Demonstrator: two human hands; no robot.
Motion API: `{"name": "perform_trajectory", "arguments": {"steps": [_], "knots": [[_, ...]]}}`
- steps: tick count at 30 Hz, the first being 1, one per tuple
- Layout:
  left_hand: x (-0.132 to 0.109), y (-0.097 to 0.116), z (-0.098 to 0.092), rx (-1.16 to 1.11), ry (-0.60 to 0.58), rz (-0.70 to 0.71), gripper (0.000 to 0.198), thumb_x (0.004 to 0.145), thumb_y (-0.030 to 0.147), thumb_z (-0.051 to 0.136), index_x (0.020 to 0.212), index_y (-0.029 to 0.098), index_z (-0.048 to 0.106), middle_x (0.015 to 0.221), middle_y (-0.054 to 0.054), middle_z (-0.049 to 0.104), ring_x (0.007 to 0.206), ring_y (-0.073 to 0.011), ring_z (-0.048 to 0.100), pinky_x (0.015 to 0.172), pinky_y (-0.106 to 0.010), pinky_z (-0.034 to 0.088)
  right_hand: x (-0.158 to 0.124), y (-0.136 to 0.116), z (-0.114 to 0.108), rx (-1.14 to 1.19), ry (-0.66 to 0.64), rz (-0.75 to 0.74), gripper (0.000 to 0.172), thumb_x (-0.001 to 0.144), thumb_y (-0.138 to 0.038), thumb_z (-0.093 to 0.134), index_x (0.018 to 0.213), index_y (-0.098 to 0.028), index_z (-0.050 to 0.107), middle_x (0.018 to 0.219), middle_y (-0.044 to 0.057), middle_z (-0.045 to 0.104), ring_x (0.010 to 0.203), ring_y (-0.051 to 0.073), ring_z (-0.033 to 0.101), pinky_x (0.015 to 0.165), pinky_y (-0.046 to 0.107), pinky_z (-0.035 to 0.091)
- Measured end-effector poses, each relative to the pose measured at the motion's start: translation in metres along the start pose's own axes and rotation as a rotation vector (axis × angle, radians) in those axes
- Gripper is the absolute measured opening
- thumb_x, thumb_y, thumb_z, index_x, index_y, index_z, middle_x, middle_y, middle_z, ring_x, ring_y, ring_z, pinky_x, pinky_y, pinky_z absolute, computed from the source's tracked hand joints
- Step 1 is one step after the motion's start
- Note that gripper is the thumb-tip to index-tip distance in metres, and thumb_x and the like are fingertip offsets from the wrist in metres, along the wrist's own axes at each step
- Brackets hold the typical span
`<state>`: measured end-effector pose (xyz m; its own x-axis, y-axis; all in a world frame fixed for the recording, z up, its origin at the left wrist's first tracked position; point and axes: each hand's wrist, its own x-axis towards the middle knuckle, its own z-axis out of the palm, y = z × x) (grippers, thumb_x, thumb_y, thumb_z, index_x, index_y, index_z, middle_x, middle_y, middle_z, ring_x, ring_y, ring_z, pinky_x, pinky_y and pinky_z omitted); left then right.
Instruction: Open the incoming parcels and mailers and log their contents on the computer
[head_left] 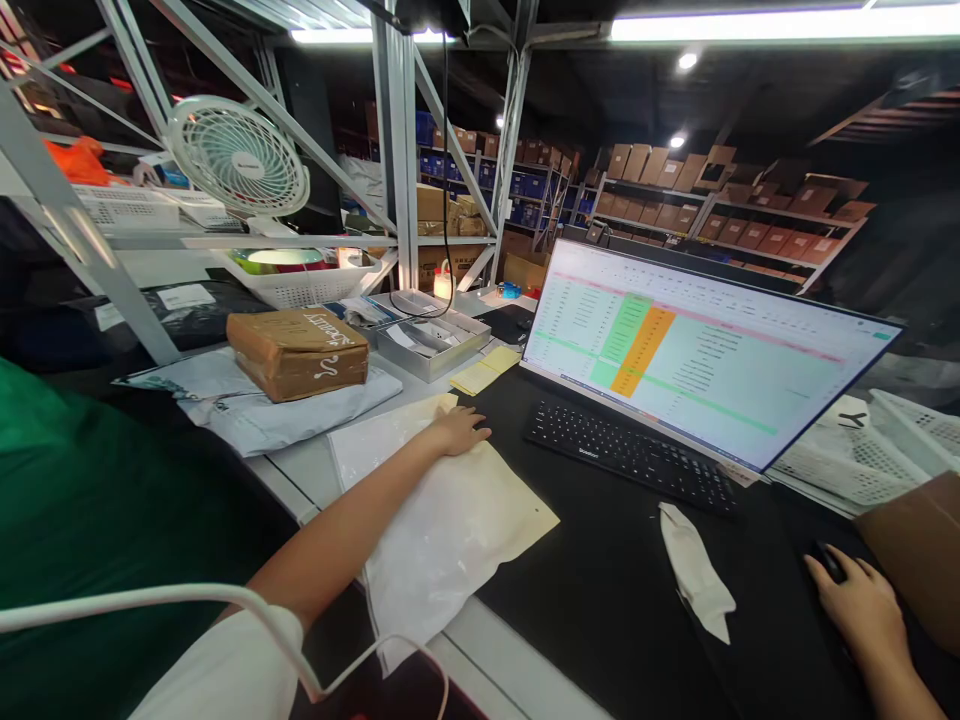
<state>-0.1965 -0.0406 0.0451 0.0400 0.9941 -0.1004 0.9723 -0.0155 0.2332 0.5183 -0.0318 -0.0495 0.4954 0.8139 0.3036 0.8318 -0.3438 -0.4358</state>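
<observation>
My left hand (459,430) lies flat, fingers stretched out, on a yellowish sheet (517,505) and a clear-white plastic bag (420,560) at the table's front edge. It grips nothing that I can see. At the far right, my right hand (862,610) is curved over a black computer mouse (829,562) on the dark desk mat. Between the hands, a crumpled white strip of paper (696,570) rests on the mat. Behind it stand a black keyboard (626,452) and a monitor (697,350) showing a spreadsheet with green and orange columns.
A taped brown carton (296,352) sits on white mailing bags (262,420) at left. Near it are a grey tray (433,345) and yellow slips (486,370). A white cable (225,592) crosses the foreground. A brown box (919,560) stands beside my right hand.
</observation>
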Motion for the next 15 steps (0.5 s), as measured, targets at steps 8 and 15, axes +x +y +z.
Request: {"name": "perform_trajectory", "arguments": {"steps": [8, 15], "knots": [[0.001, -0.002, 0.000, 0.008, -0.023, 0.012, 0.070, 0.100, 0.064, 0.033, 0.151, 0.023, 0.055, 0.167, -0.015, 0.034, 0.156, -0.0393, 0.028, 0.122, -0.066, 0.023, -0.025, -0.022, -0.016, 0.014, 0.067, -0.038, 0.099, 0.084, -0.077, 0.033, 0.163, -0.017, 0.035, 0.162, 0.025, 0.031, 0.152, 0.040, 0.029, 0.119, 0.049, 0.036], [0.001, -0.002, -0.001, 0.023, -0.035, 0.013, 0.069, 0.101, 0.064, 0.031, 0.151, 0.024, 0.055, 0.168, -0.015, 0.034, 0.156, -0.0364, 0.028, 0.123, -0.064, 0.022, -0.030, -0.027, -0.022, -0.030, 0.022, 0.045, 0.088, 0.088, -0.072, 0.036, 0.159, -0.021, 0.045, 0.164, 0.019, 0.033, 0.145, 0.044, 0.040, 0.115, 0.057, 0.041]]}}
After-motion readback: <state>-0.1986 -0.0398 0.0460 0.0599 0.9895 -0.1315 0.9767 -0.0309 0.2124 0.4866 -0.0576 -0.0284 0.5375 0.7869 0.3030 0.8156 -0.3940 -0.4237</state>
